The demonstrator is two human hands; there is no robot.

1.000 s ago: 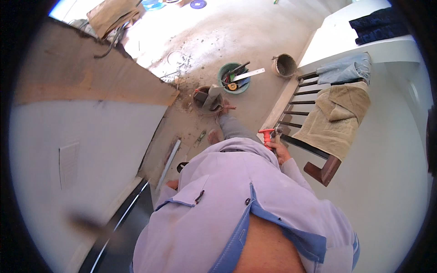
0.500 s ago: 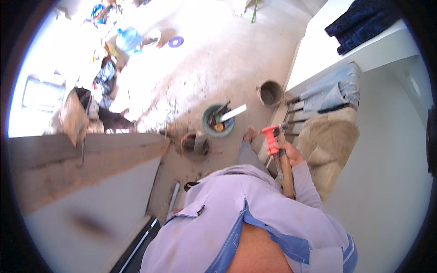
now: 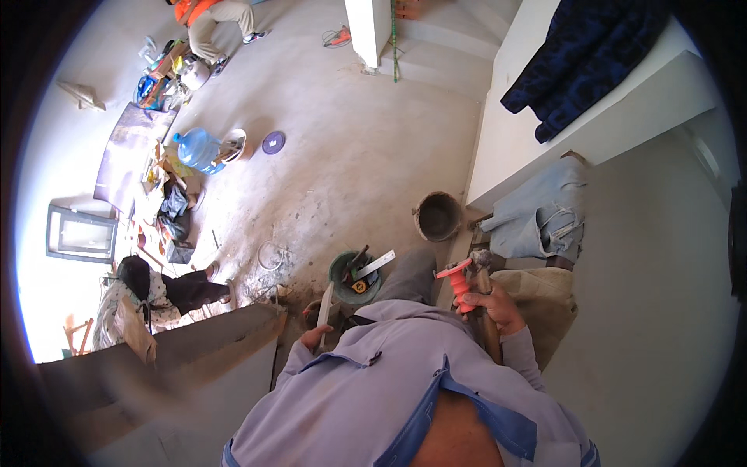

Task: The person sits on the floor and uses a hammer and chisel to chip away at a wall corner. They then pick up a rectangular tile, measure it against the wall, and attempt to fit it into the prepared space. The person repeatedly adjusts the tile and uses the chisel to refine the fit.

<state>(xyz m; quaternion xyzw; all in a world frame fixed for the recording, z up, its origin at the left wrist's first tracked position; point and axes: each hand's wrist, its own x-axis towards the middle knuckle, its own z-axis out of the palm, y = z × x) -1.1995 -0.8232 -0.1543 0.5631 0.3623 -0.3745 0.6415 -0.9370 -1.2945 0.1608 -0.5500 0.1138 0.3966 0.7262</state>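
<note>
Low at the centre-left, my left hand [image 3: 314,338] is closed around a flat pale strip [image 3: 325,305] that points upward. On the right, my right hand [image 3: 498,307] grips two tools together: a hammer [image 3: 487,331] with a wooden handle and grey head, and a chisel [image 3: 457,285] with a red hand guard. The chisel's blade cannot be made out. Between my hands, a green bucket [image 3: 334,268] holds several tools, among them a white-bladed square [image 3: 375,265] and a yellow tape measure [image 3: 359,286]. Beside my left hand, another bucket [image 3: 311,315] is partly hidden.
A dark bucket [image 3: 438,216] stands by the white ledge [image 3: 498,152]. Jeans [image 3: 537,218] and khaki cloth [image 3: 537,300] hang at my right. A wall edge [image 3: 210,335] lies left. One person [image 3: 175,294] is beyond it, another [image 3: 214,27] farther off near a blue water jug [image 3: 198,149].
My left hand has come up into clearer view with the pale strip. My right hand still grips the hammer and chisel. The view has shifted, showing more of the room's far side.
</note>
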